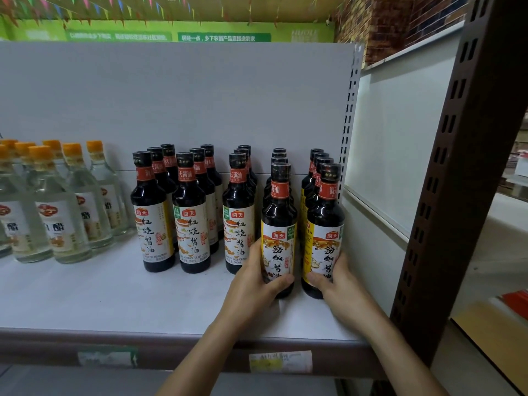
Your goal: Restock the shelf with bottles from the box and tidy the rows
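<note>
Nearest me, two bare forearms reach up from the bottom edge over the brown shelf lip (57, 347), which carries two worn paper price tags (107, 358).

The left hand (257, 284) grips the left yellow-label bottle (279, 224), a dark glass soy-sauce bottle with a black cap and red neck band. The thumb curls across the lower front and the fingers go round its left side. The right hand (337, 284) grips the right yellow-label bottle (325, 224), same kind, with the thumb across the lower front and the fingers round its right side.

Both bottles stand upright on the white shelf board (114, 298), near its front, just beside each other with a narrow gap. Each heads a row of matching bottles running back toward the white back panel (200, 104).

Left of them are three rows of dark soy-sauce bottles with white-and-red labels (191, 224), upright, with their front bottles set a bit farther back. At far left is a cluster of clear vinegar bottles with orange caps (57, 218).

On the right, a brown slotted metal upright (463, 167) stands just beside the right row.
</note>
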The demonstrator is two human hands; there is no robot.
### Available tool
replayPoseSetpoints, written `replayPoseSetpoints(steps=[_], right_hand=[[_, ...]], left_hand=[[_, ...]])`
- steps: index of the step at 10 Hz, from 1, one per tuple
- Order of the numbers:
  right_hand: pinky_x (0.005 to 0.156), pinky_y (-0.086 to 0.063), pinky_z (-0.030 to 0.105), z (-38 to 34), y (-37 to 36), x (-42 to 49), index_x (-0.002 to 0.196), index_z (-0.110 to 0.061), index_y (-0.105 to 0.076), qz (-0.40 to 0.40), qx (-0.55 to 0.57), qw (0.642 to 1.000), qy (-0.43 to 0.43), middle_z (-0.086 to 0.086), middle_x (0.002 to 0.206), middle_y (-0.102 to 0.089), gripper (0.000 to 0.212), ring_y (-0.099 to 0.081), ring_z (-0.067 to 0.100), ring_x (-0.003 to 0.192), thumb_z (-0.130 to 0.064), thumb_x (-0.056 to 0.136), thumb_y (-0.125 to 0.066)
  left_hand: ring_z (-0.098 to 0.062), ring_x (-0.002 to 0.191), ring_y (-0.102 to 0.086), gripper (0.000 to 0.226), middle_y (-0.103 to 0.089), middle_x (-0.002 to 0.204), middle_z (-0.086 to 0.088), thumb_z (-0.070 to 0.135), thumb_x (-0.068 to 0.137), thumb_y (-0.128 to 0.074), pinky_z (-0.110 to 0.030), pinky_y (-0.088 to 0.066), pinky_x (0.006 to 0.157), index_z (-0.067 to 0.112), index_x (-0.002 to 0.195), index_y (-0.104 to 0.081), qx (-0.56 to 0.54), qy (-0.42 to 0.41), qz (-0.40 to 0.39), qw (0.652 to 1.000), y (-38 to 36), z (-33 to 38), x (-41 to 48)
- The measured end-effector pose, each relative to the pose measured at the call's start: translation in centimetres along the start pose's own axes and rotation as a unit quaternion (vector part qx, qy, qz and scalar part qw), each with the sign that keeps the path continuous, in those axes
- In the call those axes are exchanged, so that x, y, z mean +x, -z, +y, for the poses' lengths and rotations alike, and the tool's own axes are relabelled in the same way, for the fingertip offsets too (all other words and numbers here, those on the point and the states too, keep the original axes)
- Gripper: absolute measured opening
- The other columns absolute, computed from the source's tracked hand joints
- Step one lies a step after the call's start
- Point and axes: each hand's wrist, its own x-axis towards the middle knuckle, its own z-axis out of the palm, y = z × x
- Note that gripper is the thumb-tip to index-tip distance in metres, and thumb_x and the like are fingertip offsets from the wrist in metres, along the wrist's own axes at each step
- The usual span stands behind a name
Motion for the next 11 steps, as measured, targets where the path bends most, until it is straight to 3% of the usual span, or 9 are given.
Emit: replayPoseSetpoints(steps=[1,4,7,8,9,10,11], right_hand=[[0.102,-0.043,0.034,-0.4,0.3,0.0,0.146,-0.026,-0.025,-0.007,-0.002,1.000,0.001,-0.003,0.141,-0.050,0.069,-0.051,0.017,0.125,-0.031,0.094,-0.069],[0.099,-0.046,0.032,-0.3,0.5,-0.6,0.143,-0.028,-0.030,-0.003,0.018,1.000,0.016,-0.008,0.136,-0.055,0.065,-0.056,0.014,0.121,-0.031,0.092,-0.070],[0.082,-0.040,0.014,-1.3,1.3,-1.6,0.147,-0.022,-0.030,-0.015,-0.012,0.999,0.028,-0.010,0.132,-0.052,0.066,-0.052,0.005,0.113,-0.030,0.094,-0.069],[0.087,-0.041,0.012,-1.3,1.4,-2.4,0.150,-0.026,-0.027,-0.022,-0.025,0.998,0.044,-0.011,0.136,-0.051,0.069,-0.050,0.003,0.116,-0.030,0.095,-0.068],[0.098,-0.043,0.028,-1.3,1.6,-3.3,0.149,-0.028,-0.028,-0.016,-0.050,0.998,0.031,-0.007,0.148,-0.045,0.066,-0.051,0.011,0.127,-0.036,0.096,-0.065],[0.079,-0.045,0.028,-1.8,1.9,-4.2,0.130,-0.025,-0.036,0.025,-0.086,0.996,0.006,-0.004,0.138,-0.045,0.044,-0.059,0.014,0.112,-0.041,0.097,-0.061],[0.068,-0.046,0.026,-2.7,2.5,-4.8,0.110,-0.027,-0.041,0.065,-0.111,0.991,0.023,-0.008,0.114,-0.054,0.028,-0.058,0.007,0.091,-0.045,0.098,-0.059]], left_hand=[[0.002,0.120,-0.058,0.076,-0.059,0.133,0.023,0.036,0.084,-0.080,-0.039,-0.053,0.102,0.044,0.144,-0.034,0.001,0.002,-0.001,1.000,0.0,-0.1,0.0],[0.002,0.120,-0.058,0.076,-0.058,0.135,0.021,0.039,0.085,-0.079,-0.032,-0.053,0.102,0.041,0.146,-0.033,0.015,-0.002,0.002,1.000,-0.1,-0.2,0.0],[0.005,0.117,-0.059,0.077,-0.059,0.130,0.026,0.047,0.082,-0.079,-0.034,-0.053,0.101,0.045,0.143,-0.033,0.006,-0.005,0.000,1.000,0.0,0.1,-0.1],[0.003,0.118,-0.060,0.082,-0.060,0.132,0.024,0.056,0.079,-0.076,-0.038,-0.053,0.102,0.047,0.146,-0.030,-0.004,-0.003,0.005,1.000,0.2,0.0,-0.2],[0.003,0.118,-0.059,0.083,-0.059,0.134,0.020,0.053,0.083,-0.075,-0.038,-0.053,0.102,0.043,0.149,-0.027,0.001,-0.007,0.015,1.000,0.4,0.3,-0.3],[0.006,0.116,-0.058,0.078,-0.059,0.133,0.020,0.051,0.087,-0.073,-0.034,-0.053,0.101,0.041,0.150,-0.029,0.008,-0.014,0.039,0.999,0.7,0.9,-0.6],[0.008,0.116,-0.056,0.076,-0.056,0.135,0.020,0.055,0.088,-0.069,-0.025,-0.051,0.098,0.040,0.151,-0.029,0.000,-0.025,0.067,0.997,0.7,1.7,-1.1]])
